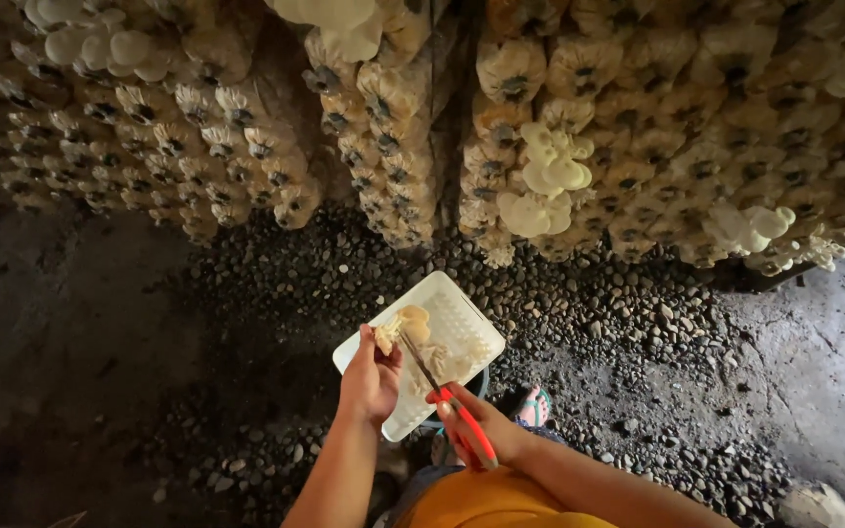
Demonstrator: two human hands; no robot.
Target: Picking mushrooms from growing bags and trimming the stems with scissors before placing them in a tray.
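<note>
Orange lap [496, 504], pebbled floor [589, 303], seemingly damp

white perforated tray [462, 318], red-handled scissors [447, 396], pale cream mushroom [401, 328], grey pebbles [599, 303], orange shirt [496, 501]

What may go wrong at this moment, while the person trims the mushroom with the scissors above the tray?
The blades of the red-handled scissors in the right hand work close to the fingers of the left hand, which pinch the pale mushroom: a slip might nick them. Trimmings might miss the white perforated plastic tray and fall on the dark pebbles.
</note>
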